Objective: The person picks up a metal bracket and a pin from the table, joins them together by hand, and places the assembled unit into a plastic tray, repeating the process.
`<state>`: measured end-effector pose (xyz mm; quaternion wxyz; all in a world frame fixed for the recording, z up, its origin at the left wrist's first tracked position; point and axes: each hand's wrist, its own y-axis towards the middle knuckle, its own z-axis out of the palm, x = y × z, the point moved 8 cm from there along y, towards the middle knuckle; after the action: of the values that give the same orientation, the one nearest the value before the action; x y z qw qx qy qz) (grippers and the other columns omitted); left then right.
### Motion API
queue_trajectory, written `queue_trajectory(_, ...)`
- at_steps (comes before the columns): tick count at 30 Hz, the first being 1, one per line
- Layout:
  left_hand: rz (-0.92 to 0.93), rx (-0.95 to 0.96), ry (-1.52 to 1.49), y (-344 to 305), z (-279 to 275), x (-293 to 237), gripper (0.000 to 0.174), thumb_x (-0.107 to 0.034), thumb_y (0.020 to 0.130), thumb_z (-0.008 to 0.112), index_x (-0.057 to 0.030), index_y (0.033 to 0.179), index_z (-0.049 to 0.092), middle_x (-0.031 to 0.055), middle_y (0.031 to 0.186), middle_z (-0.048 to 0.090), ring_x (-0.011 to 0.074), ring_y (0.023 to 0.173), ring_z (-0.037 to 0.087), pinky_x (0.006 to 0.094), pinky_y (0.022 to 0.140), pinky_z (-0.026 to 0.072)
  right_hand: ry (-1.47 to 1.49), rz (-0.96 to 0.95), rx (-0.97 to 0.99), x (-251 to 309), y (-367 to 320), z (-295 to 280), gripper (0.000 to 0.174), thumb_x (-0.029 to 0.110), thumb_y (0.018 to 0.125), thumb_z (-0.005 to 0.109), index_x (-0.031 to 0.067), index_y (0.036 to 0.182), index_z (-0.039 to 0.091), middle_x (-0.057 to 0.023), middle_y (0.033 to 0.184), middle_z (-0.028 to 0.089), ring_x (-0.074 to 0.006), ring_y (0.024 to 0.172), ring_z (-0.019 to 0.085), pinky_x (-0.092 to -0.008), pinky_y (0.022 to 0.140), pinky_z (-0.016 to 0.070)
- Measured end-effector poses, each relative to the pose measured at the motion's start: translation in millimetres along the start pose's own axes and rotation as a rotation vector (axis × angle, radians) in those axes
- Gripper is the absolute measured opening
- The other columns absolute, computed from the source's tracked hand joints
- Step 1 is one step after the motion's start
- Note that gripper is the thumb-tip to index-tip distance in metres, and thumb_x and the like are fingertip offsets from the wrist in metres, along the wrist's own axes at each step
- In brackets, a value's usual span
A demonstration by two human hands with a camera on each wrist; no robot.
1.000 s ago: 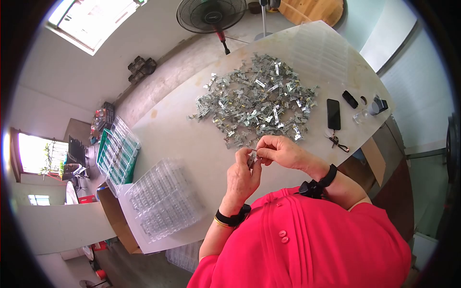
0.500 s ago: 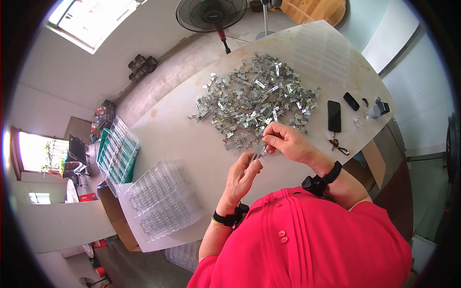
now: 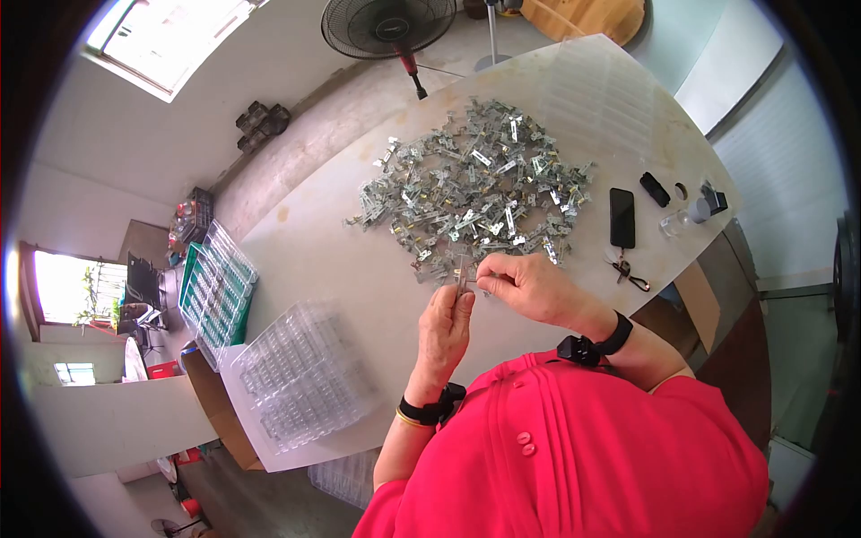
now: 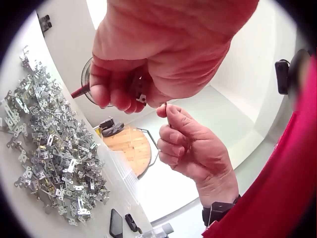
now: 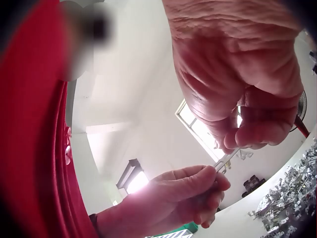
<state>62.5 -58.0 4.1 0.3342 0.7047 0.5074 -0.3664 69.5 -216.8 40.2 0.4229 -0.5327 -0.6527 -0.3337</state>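
Two hands have shifted slightly in the last half second, the left hand (image 3: 441, 336) now raising one slim metal piece (image 3: 462, 273) nearly upright between thumb and fingers. The right hand (image 3: 538, 287) pinches one thin part (image 4: 167, 113) just beside it, the hands near each other. One heap of metal brackets (image 3: 475, 193), too many to count, spreads across the tabletop (image 3: 309, 233) ahead of the hands. Left of the hands lies one stack of clear trays (image 3: 305, 377), its layers uncountable; beyond it, one clear tray (image 3: 235, 255) rests over one green tray (image 3: 193, 285), the contents of the cells apparently small parts, though blurred. Right of the hands are one phone (image 3: 621, 218), one black case (image 3: 655, 188) and one clear bottle (image 3: 674, 222), contents unclear. One fan (image 3: 388, 27) stands beyond the tabletop.
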Motion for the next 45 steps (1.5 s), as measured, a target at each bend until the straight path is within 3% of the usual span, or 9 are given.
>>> queue_trajectory(1, 0.000, -0.002, 0.001, 0.8, 0.2, -2.2, 0.018, -0.020, 0.098, 0.062, -0.0020, 0.097, 0.060, 0.0075, 0.077, 0.057, 0.0138, 0.068, 0.053, 0.0290, 0.064, 0.0458, 0.000, -0.002, 0.001, -0.8, 0.3, 1.5, 0.014, 0.023, 0.094, 0.062, 0.0095, 0.098, 0.064, -0.0140, 0.074, 0.065, -0.0326, 0.068, 0.064, -0.0393, 0.060, 0.0490)
queue_trajectory(3, 0.086, -0.040, -0.045, 1.5, -1.2, -12.4, 0.014, -0.014, 0.096, 0.062, -0.0006, 0.097, 0.058, 0.0141, 0.081, 0.058, 0.0273, 0.067, 0.054, 0.0351, 0.063, 0.0463, -0.045, -0.032, 0.010, -3.1, 1.2, 6.2, 0.014, 0.021, 0.094, 0.061, 0.0080, 0.097, 0.063, -0.0153, 0.075, 0.065, -0.0339, 0.070, 0.065, -0.0413, 0.061, 0.0495)
queue_trajectory(13, 0.160, -0.055, 0.095, -4.3, -4.2, -14.0, 0.011, -0.009, 0.094, 0.064, -0.0004, 0.096, 0.057, 0.0145, 0.082, 0.060, 0.0288, 0.069, 0.059, 0.0381, 0.062, 0.0474, -0.120, -0.083, -0.011, 6.4, -3.9, 19.5, 0.012, 0.015, 0.094, 0.057, 0.0036, 0.095, 0.058, -0.0205, 0.076, 0.064, -0.0408, 0.074, 0.064, -0.0469, 0.062, 0.0487)
queue_trajectory(21, 0.056, -0.056, 0.030, -11.6, -7.5, -4.4, 0.041, -0.007, 0.090, 0.067, -0.0017, 0.123, 0.044, 0.0141, 0.082, 0.062, 0.0311, 0.068, 0.063, 0.0393, 0.060, 0.0483, -0.134, -0.068, 0.005, 7.9, -3.9, 24.6, 0.011, 0.014, 0.092, 0.057, 0.0035, 0.090, 0.057, -0.0213, 0.073, 0.062, -0.0422, 0.071, 0.063, -0.0486, 0.061, 0.0475)
queue_trajectory(28, 0.109, -0.020, 0.069, -16.6, -11.0, -2.7, 0.045, -0.004, 0.089, 0.067, -0.0008, 0.127, 0.043, 0.0131, 0.080, 0.061, 0.0307, 0.068, 0.062, 0.0385, 0.060, 0.0488, -0.126, -0.090, -0.039, 7.6, -6.0, 26.1, 0.012, 0.015, 0.092, 0.058, 0.0036, 0.091, 0.058, -0.0213, 0.074, 0.063, -0.0431, 0.073, 0.062, -0.0488, 0.062, 0.0478)
queue_trajectory(31, 0.130, -0.009, 0.075, -17.3, -10.0, -5.8, 0.042, -0.003, 0.090, 0.065, -0.0013, 0.126, 0.044, 0.0134, 0.080, 0.060, 0.0304, 0.068, 0.061, 0.0372, 0.062, 0.0487, -0.152, -0.084, 0.105, 9.2, -10.4, 35.2, 0.011, 0.015, 0.092, 0.058, 0.0043, 0.092, 0.059, -0.0209, 0.077, 0.064, -0.0421, 0.074, 0.063, -0.0474, 0.063, 0.0487)
queue_trajectory(37, -0.048, 0.042, -0.222, -17.8, -20.2, 12.1, 0.036, -0.009, 0.095, 0.063, -0.0041, 0.126, 0.044, 0.0052, 0.081, 0.061, 0.0137, 0.070, 0.056, 0.0291, 0.064, 0.0461, 0.023, 0.011, -0.039, 4.0, -7.7, 7.4, 0.010, 0.015, 0.093, 0.060, 0.0046, 0.095, 0.061, -0.0147, 0.077, 0.064, -0.0300, 0.071, 0.064, -0.0394, 0.062, 0.0480)
queue_trajectory(39, -0.200, 0.238, -0.637, -21.2, -10.3, 11.1, 0.034, -0.015, 0.099, 0.061, -0.0048, 0.126, 0.044, 0.0033, 0.085, 0.062, 0.0088, 0.071, 0.053, 0.0235, 0.067, 0.0438, 0.022, -0.049, -0.138, -0.6, -3.1, -2.9, 0.009, 0.013, 0.098, 0.059, 0.0035, 0.099, 0.061, -0.0018, 0.081, 0.063, -0.0073, 0.072, 0.054, -0.0260, 0.062, 0.0443)
queue_trajectory(45, -0.211, 0.330, -0.839, -22.0, -4.6, -1.9, 0.032, -0.020, 0.102, 0.056, -0.0058, 0.127, 0.044, 0.0058, 0.087, 0.062, 0.0117, 0.074, 0.054, 0.0263, 0.071, 0.0448, 0.512, 0.094, 0.001, -13.0, -0.5, 15.3, 0.011, 0.012, 0.101, 0.055, 0.0040, 0.106, 0.059, -0.0009, 0.088, 0.064, -0.0092, 0.080, 0.063, -0.0257, 0.068, 0.0534)
